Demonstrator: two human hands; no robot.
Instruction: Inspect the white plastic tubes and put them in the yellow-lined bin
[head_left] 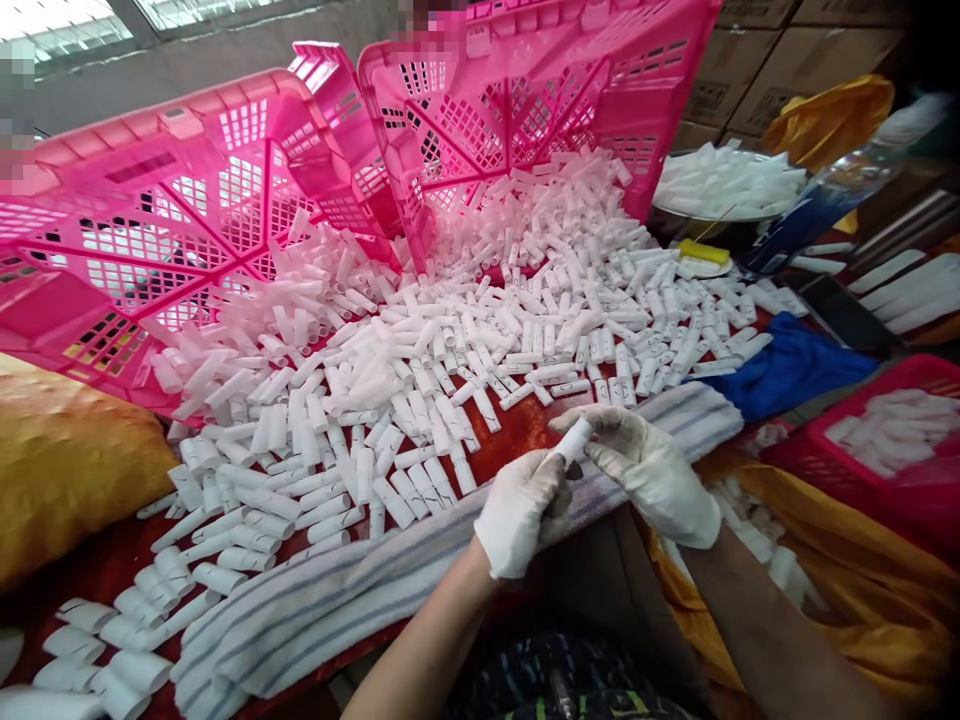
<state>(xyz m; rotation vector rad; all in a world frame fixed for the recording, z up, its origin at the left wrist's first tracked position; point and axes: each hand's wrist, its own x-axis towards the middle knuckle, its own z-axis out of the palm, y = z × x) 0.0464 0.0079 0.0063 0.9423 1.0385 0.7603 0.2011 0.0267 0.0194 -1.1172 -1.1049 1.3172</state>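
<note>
Both my hands wear white gloves with darkened fingertips. They meet over the table's near edge at one short white tube (pixel 574 442). My left hand (pixel 525 505) grips its lower end between thumb and fingers. Closed on the upper end is my right hand (pixel 651 468), its fingers bent round the tube. Just beyond them, a large heap of similar white tubes (pixel 450 340) covers the red tabletop (pixel 517 430); many carry thin dark marks. A striped towel (pixel 360 590) lies rolled along the near edge, under and beside my hands.
Two pink plastic baskets (pixel 510 110) lie tipped behind the heap. At right are a heaped bowl (pixel 727 185), a plastic bottle (pixel 847 185), a yellow roll (pixel 703 252), a blue cloth (pixel 795 355) and a pink crate (pixel 810 450). An orange sack (pixel 847 560) stands below; cardboard boxes (pixel 810 70) are stacked behind.
</note>
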